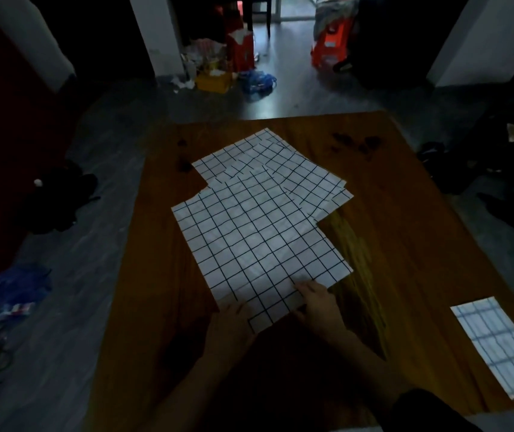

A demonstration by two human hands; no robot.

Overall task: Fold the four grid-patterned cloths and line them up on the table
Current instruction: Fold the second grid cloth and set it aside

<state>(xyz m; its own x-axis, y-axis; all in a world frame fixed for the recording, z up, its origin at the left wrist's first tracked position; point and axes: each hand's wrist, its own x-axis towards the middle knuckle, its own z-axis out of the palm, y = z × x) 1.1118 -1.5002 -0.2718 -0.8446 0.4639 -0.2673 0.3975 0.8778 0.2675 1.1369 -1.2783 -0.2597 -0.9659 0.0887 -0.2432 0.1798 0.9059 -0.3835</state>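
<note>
Several white cloths with a black grid lie spread flat and overlapping on the wooden table (389, 188). The nearest, topmost cloth (259, 244) covers the middle of the table; others (283, 163) stick out behind it. My left hand (230, 325) holds the near edge of the top cloth at its near corner. My right hand (315, 302) pinches the same near edge a little to the right, fingers on top of the fabric. Both forearms reach in from the bottom of the head view.
A white cloth with a pale blue check (498, 344) lies flat at the table's near right edge. The floor around holds clutter: dark clothes (59, 198) at left, bags and boxes (215, 79) beyond the far edge, an orange stool (330, 45).
</note>
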